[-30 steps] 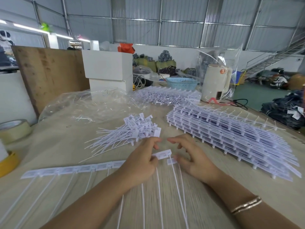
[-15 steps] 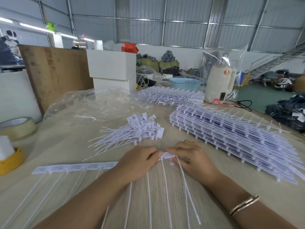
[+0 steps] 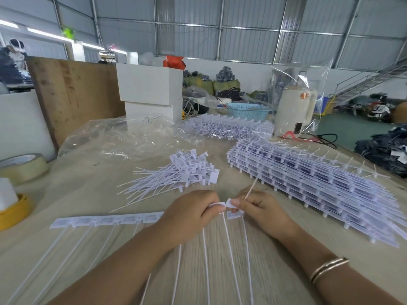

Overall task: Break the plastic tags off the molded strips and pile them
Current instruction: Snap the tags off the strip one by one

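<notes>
A white molded strip [image 3: 105, 221] of joined tags lies across the table in front of me, thin tails running toward me. My left hand [image 3: 189, 216] grips the strip's right end. My right hand [image 3: 259, 208] pinches the end tag [image 3: 231, 204] beside it, bent up against the strip, and a tag tail sticks up from between its fingers. A second tag [image 3: 234, 214] sits under my right fingers. The pile of loose tags [image 3: 185, 172] lies just beyond my hands. A big stack of whole strips [image 3: 308, 179] fills the right side.
A clear plastic bag [image 3: 123, 139] lies at the back left, another bagged bundle of strips [image 3: 224, 128] behind the pile. Tape rolls [image 3: 24, 166] and a yellow roll [image 3: 13, 212] sit at the left edge. White boxes [image 3: 149, 89], a blue basket [image 3: 248, 110] and a kettle [image 3: 293, 111] stand behind.
My hands came together on the strip's right end. My right hand now bends the end tag upward against the strip, and a tail sticks up from its fingers.
</notes>
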